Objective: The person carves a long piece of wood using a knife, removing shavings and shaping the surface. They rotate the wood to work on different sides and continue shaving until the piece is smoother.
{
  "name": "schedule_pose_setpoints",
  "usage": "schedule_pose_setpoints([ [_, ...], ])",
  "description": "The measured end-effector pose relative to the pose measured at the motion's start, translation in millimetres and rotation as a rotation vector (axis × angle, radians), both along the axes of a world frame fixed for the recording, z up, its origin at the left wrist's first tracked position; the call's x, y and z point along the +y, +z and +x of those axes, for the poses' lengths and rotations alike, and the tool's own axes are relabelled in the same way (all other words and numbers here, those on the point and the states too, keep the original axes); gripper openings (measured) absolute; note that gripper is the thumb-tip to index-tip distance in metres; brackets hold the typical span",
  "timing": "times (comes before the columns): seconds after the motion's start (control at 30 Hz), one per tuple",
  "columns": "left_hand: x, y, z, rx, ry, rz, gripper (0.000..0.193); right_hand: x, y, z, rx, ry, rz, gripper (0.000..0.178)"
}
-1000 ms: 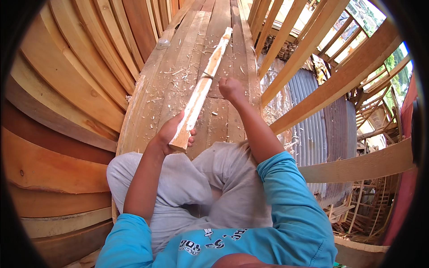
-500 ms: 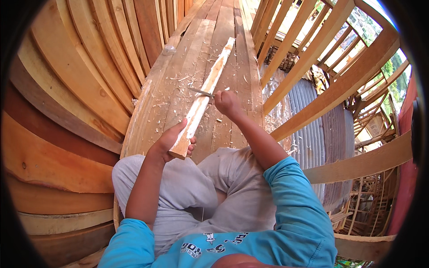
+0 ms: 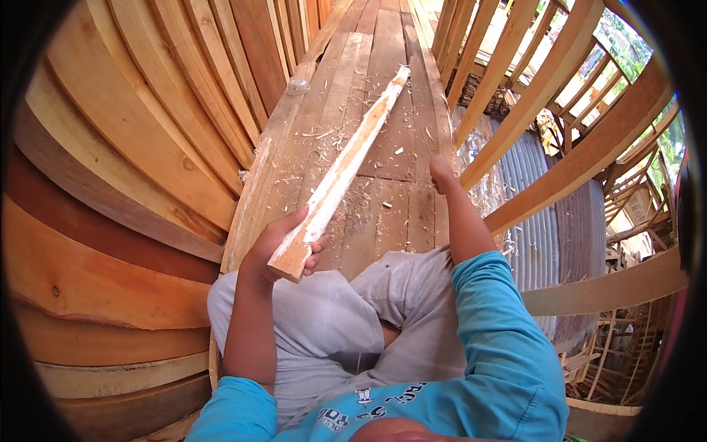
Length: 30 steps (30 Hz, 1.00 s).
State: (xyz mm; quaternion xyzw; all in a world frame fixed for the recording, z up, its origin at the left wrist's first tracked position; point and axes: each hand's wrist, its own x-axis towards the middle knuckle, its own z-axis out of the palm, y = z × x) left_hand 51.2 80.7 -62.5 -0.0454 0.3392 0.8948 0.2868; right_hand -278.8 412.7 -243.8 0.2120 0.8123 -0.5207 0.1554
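My left hand (image 3: 289, 245) is wrapped round the near end of a long squared wooden stick (image 3: 345, 179). The stick slants away to the far right; its faces are pale and freshly shaved, with some brown left along them. My right hand (image 3: 443, 175) is closed in a fist by the right edge of the plank floor, apart from the stick. It grips a knife (image 3: 429, 141), whose thin blade shows almost edge-on beyond the fist; the handle is hidden by my fingers.
Wood shavings lie scattered over the plank floor (image 3: 353, 221). A curved plank wall (image 3: 132, 140) rises on the left, and upright wooden ribs (image 3: 545, 74) line the right. Corrugated metal sheets (image 3: 530, 228) show beyond them. A small clear plastic item (image 3: 298, 87) sits near the left wall.
My right hand has moved off the stick, out to the right with the knife, which lay across the wood before. The left hand keeps its hold on the near end.
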Motion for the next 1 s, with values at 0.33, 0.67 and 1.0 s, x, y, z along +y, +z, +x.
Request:
schedule_pose_setpoints([
  [0.33,18,33,24,0.075,0.023,-0.284,0.058,-59,94,60,-0.134,0.06,-0.412,0.074],
  [0.67,22,16,18,0.102,-0.082,-0.122,0.058,-68,122,89,-0.002,0.195,-0.609,0.064],
  [1.0,27,-31,-22,0.068,-0.081,0.003,0.059,-74,119,98,0.171,0.341,-0.493,0.044],
])
